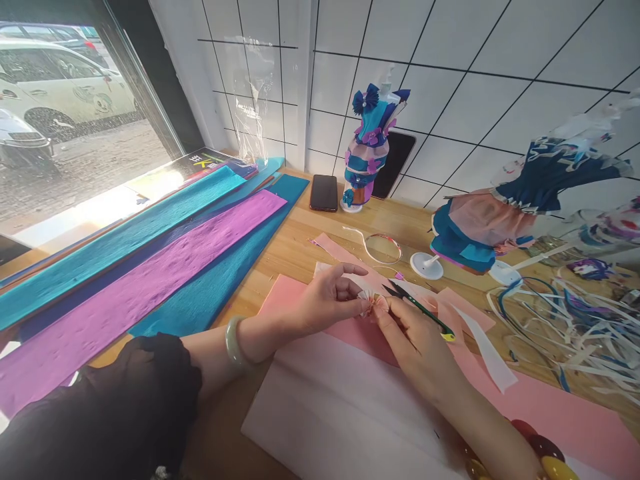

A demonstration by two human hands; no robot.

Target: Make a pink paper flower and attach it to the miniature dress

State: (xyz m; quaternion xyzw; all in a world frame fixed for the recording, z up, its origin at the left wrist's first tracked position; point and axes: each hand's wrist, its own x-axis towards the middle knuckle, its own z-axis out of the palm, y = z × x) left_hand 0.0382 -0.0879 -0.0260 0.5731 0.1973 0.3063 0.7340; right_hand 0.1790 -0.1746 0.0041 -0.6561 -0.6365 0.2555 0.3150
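Observation:
Between my two hands is a small pleated piece of pink paper, gathered at its middle like a bow. My left hand pinches its left side between thumb and fingers. Its right side is held in the fingertips of my right hand. Pink paper sheets and a white sheet lie beneath my hands. Just behind my right hand lies a dark tool with a pointed black tip and a green and yellow handle, partly hidden. Pale pink and white offcuts surround it.
Crepe paper strips, a purple one and a turquoise one, spread across the left. Farther back are a phone and a small doll-dress stand. At right stand a larger paper dress and a heap of paper strips.

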